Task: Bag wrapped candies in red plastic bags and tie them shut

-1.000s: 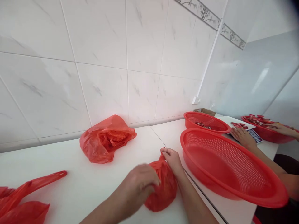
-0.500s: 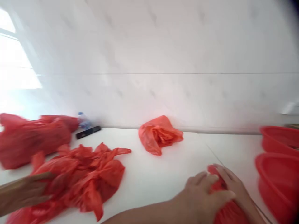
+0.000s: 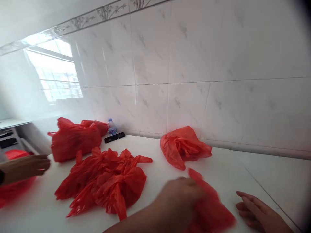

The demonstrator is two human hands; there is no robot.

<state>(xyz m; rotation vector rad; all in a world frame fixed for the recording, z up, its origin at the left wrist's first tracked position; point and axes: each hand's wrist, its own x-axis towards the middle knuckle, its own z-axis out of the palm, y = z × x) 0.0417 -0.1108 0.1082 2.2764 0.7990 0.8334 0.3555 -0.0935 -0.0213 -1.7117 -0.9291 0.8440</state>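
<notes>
My left hand [image 3: 181,200], blurred by motion, is closed on the upper part of a red plastic bag [image 3: 211,207] near the front of the white table. Its fingertips are hidden behind the bag. To the right of that bag, my right hand [image 3: 261,210] is open, apart from it and holding nothing. A heap of crumpled red plastic bags [image 3: 107,181] lies left of my left hand. Farther back, against the wall, rests another crumpled red bag [image 3: 184,145].
At the left edge a co-worker's hand [image 3: 31,166] is over a blurred red bag [image 3: 17,191]. A filled red bag [image 3: 76,140], a water bottle [image 3: 112,127] and a black phone [image 3: 114,137] stand or lie along the tiled wall [image 3: 150,106].
The view has swung left, and the red basins are out of sight. My hands have separated; the left carries the red bag away from the right. The co-worker's hand has left the heap.
</notes>
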